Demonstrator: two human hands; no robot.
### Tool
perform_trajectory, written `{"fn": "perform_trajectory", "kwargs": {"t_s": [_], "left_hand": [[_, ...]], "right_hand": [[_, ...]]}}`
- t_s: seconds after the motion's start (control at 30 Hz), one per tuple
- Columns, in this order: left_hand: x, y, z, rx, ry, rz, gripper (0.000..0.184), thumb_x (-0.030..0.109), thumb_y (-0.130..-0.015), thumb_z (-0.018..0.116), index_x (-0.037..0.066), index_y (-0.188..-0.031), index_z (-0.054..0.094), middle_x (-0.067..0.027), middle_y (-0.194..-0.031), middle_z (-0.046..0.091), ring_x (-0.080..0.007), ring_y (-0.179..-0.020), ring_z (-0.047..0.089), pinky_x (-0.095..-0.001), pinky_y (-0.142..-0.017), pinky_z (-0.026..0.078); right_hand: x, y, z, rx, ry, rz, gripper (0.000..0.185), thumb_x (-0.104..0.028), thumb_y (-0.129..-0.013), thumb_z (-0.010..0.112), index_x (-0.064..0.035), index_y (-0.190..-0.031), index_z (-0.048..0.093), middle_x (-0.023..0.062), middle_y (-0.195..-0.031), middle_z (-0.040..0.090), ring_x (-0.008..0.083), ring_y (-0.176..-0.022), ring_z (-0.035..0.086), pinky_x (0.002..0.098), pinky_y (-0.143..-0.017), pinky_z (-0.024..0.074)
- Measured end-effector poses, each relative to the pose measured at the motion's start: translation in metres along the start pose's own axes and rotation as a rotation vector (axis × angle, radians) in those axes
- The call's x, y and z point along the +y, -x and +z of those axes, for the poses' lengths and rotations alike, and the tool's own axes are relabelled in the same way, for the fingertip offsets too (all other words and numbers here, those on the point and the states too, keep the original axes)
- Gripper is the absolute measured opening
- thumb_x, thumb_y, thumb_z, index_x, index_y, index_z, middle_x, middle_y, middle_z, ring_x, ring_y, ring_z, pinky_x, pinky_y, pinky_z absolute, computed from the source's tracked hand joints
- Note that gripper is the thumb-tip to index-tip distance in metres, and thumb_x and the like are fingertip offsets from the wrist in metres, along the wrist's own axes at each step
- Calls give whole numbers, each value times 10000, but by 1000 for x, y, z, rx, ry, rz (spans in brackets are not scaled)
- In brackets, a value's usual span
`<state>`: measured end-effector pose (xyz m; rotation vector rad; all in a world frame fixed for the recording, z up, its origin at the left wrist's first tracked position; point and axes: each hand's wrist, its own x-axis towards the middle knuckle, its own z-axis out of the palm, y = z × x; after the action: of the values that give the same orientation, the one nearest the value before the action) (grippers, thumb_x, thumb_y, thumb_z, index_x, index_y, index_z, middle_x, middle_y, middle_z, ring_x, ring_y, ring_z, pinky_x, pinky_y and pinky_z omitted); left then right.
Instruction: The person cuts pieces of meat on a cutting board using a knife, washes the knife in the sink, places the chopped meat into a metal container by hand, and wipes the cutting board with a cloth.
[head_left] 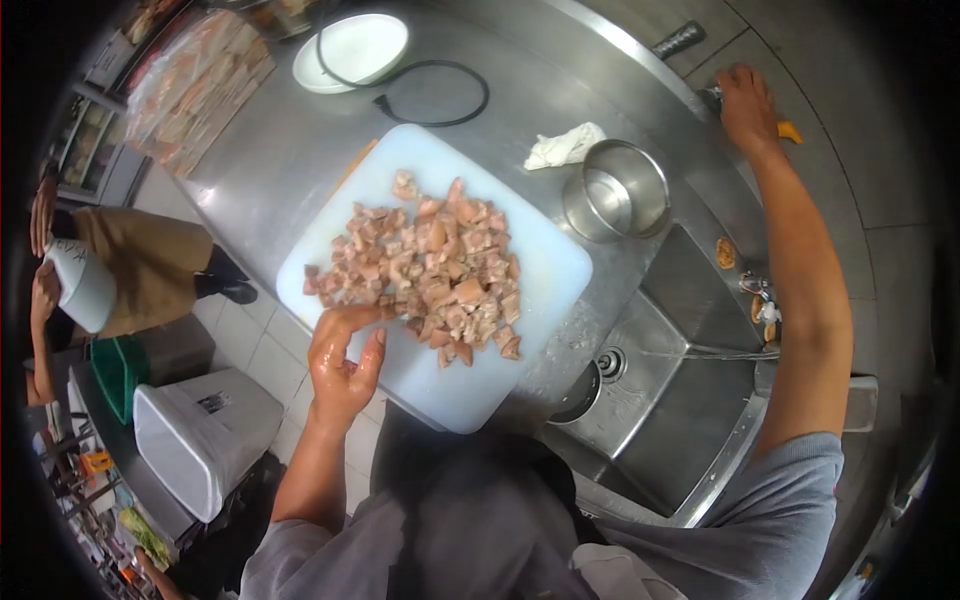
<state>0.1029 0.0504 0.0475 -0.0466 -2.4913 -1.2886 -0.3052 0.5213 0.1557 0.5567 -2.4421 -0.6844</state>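
Note:
A heap of diced meat, pinkish-brown with pale pieces, lies on a white cutting board. My left hand is at the board's near left edge, its fingers curled and its thumb apart, with the fingertips beside the meat. It looks wet and holds nothing visible. Far to the right, my right hand reaches to the wall behind the steel counter. Its fingers are bent round something mostly hidden, with a bit of metal showing beside them. Near it are a black handle and a yellow handle.
A steel pot and a white cloth sit right of the board. Behind are a white bowl, a black cable and bagged goods. A sink is at right. Another person stands left, near a bin.

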Motion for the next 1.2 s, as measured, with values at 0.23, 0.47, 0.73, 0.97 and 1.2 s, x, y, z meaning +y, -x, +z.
{"fn": "perform_trajectory", "kwargs": {"t_s": [0.23,0.47,0.73,0.97,1.2], "left_hand": [[-97,0,9,172,-192,-246,774,335,-836,833,24,-1469,513,-259,-1537,464,-410,-1456,402,-500,-1206,288],[-31,-5,101,138,-368,3,720,412,-788,829,80,-1387,606,-198,-1415,558,-390,-1353,483,-535,-1127,315],[-11,-28,154,377,179,-74,405,8,-835,718,33,-1238,677,-179,-1316,588,-358,-1231,556,-427,-1056,449],[26,-47,152,340,340,-32,333,-19,-851,729,7,-1179,683,-142,-1268,612,-282,-1198,581,-377,-1067,445],[89,-84,153,339,299,230,339,51,-813,763,-13,-1140,703,-176,-1147,668,-340,-1080,632,-403,-966,505]], "right_hand": [[-229,108,-84,-43,-1307,113,474,-368,-933,764,-55,-1277,677,173,-1251,671,355,-1214,613,450,-1038,482],[-394,172,-126,10,-1433,465,462,-361,-978,703,-64,-1329,649,208,-1327,606,362,-1264,579,484,-1038,468],[-401,155,-134,4,-2055,928,296,-265,-1013,683,-26,-1185,710,51,-1052,673,121,-869,629,256,-742,503],[-378,147,-159,-136,-2504,1428,296,-260,-1004,689,-15,-1169,683,-21,-878,599,68,-779,550,220,-668,449],[-311,137,-182,184,-2674,1342,319,-240,-1038,605,-14,-1259,652,35,-1137,646,118,-1061,588,261,-937,475]]}}
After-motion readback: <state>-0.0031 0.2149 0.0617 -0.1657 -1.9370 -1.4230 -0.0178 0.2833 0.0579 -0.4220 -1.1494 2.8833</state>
